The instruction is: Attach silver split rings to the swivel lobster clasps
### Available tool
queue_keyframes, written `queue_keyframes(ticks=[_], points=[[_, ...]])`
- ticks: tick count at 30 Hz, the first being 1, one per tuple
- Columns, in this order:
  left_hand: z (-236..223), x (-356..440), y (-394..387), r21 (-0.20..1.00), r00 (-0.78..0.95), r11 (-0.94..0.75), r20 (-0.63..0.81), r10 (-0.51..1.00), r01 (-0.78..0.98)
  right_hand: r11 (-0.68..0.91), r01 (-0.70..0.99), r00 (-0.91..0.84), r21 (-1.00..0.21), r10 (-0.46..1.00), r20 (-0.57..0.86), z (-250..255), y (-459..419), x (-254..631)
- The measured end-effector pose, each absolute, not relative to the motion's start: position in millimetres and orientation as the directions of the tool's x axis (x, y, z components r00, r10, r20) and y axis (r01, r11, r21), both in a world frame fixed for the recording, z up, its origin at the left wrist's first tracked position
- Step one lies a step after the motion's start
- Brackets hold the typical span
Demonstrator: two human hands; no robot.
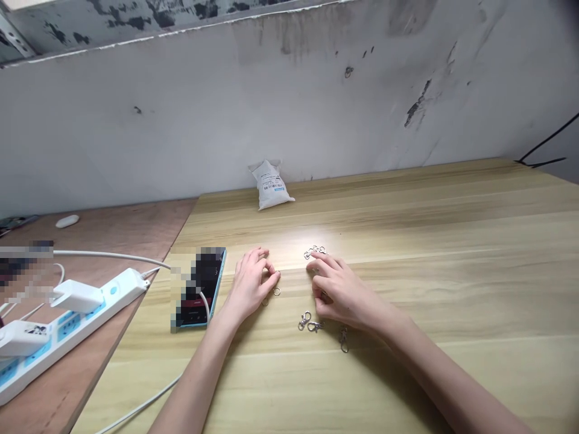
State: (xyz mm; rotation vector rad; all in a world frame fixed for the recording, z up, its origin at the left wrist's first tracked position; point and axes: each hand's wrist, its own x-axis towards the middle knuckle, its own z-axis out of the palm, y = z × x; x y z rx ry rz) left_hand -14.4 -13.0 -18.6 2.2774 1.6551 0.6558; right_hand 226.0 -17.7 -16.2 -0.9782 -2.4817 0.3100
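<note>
My left hand (253, 283) rests on the wooden table, its fingers curled and its thumb close to the index fingertip. Whatever lies in that pinch is too small to make out. Just below the thumb is a small metal ring (277, 292), and a second ring shows partly by the hand. My right hand (335, 288) is bent inward with its fingertips down; what they hold, if anything, is hidden. Beyond its fingers sits a small cluster of metal rings or clasps (314, 251). Nearer me are silver swivel clasps (304, 320), one lying apart (344, 339) under my right wrist.
A phone (203, 289) with a white cable lies left of my left hand. Farther left is a power strip (113, 292) with chargers plugged in. Against the stained wall stands a white plastic package (272, 187). Black cables (549, 141) run at the far right.
</note>
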Motion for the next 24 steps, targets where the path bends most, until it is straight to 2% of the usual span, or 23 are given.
queue_keyframes(ticks=[7,11,20,24], points=[[-12,-7,-14,0.416,0.285,-0.372,0.257,0.923,0.83,0.721,0.607,-0.655,-0.335,0.692,0.302,1,-13,238],[-10,-5,-16,0.432,0.303,-0.407,0.291,0.907,0.805,0.662,0.678,-0.605,-0.32,0.749,0.27,9,-6,255],[-16,-4,-16,0.453,0.375,-0.444,0.239,0.896,0.773,0.483,0.758,-0.561,-0.438,0.825,-0.062,6,-14,252],[-19,-4,-16,0.457,0.398,-0.47,0.25,0.883,0.755,0.443,0.767,-0.552,-0.463,0.825,-0.125,9,-20,246]])
